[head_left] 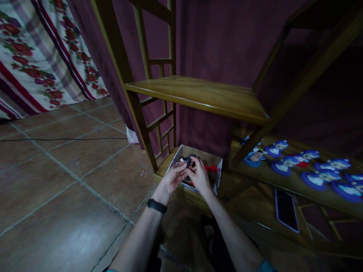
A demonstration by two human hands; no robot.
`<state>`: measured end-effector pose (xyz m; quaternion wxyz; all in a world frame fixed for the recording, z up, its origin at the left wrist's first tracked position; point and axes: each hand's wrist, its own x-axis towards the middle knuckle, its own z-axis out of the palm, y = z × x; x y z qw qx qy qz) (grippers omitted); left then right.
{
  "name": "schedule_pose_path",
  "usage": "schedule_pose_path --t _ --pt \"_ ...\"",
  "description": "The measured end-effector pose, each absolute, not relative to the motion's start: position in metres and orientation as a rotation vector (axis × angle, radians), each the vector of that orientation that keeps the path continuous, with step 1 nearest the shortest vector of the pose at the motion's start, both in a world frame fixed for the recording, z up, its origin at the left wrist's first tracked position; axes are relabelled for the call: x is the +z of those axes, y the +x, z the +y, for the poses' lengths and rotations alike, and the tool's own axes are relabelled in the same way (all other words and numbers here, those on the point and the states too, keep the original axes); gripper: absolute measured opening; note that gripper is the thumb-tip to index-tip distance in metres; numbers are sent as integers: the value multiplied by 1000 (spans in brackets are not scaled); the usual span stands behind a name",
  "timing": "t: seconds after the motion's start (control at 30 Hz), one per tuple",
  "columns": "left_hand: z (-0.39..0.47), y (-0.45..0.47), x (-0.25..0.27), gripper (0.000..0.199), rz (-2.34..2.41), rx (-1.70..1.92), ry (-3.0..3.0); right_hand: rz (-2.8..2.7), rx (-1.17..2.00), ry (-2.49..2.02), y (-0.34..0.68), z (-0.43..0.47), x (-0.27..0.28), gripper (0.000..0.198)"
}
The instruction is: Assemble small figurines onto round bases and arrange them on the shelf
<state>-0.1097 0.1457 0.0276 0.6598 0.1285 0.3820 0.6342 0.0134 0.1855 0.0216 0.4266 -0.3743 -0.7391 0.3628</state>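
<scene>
Above an open cardboard box [219, 174] my two hands meet around a small dark object [188, 162] with a white patch beside it; its kind is too small and dim to make out. My left hand [173, 176], with a black band [157, 206] on the wrist, pinches it from the left. From the right, the fingers of my right hand [200, 177] close on the same object. Red pieces [211, 168] and other dark items lie in the box, partly hidden behind my hands.
The box stands on the low board of a wooden rack, under a higher shelf [195, 92]. To the right, several blue-and-white figurines [320, 178] stand on a board, with a phone [286, 210] lower down. A black cable [65, 139] crosses the tiled floor.
</scene>
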Motion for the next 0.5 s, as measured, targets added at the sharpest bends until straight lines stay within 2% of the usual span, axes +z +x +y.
schedule_pose_path --t 0.23,0.5 --pt "148 -101 31 38 1045 1675 462 -1749 1102 -902 11 190 13 48" --pt "150 -100 32 40 1236 1738 628 -1672 1228 -881 10 195 3 48"
